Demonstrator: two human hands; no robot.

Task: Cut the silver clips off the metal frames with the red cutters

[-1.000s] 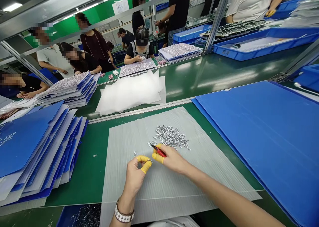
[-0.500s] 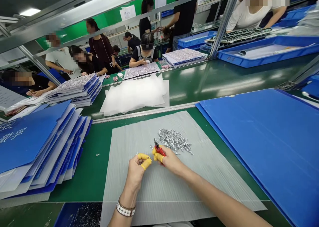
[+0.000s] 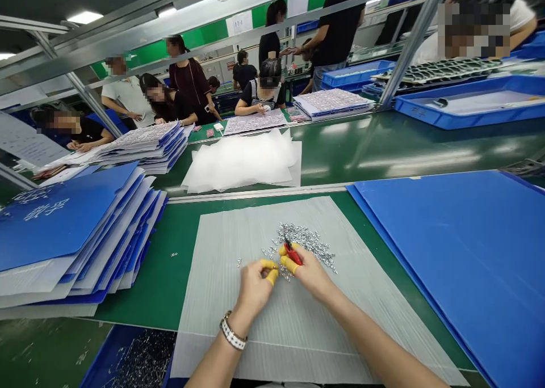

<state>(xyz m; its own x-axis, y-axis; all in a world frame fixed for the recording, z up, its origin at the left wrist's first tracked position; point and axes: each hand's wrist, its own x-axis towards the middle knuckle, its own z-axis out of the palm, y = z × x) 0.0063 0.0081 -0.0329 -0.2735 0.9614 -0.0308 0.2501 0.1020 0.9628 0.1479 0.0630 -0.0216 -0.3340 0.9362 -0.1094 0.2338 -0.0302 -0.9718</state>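
Right hand (image 3: pixel 310 275): clamped on red-handled snips (image 3: pixel 293 254), now moved onto the lower edge of the silver metal parts (image 3: pixel 307 241).
Left hand (image 3: pixel 255 289): fingertips together beside that pile; any held piece cannot be told.
Beneath pile: grey corrugated sheet (image 3: pixel 251 342).

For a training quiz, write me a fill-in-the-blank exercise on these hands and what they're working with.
The right hand holds small ____-handled snips.
The watch is on the ____ wrist.
Both hands wear ____ finger cots.
The loose metal pieces lie on a ____ sheet.

Missing words: red; left; yellow; grey.
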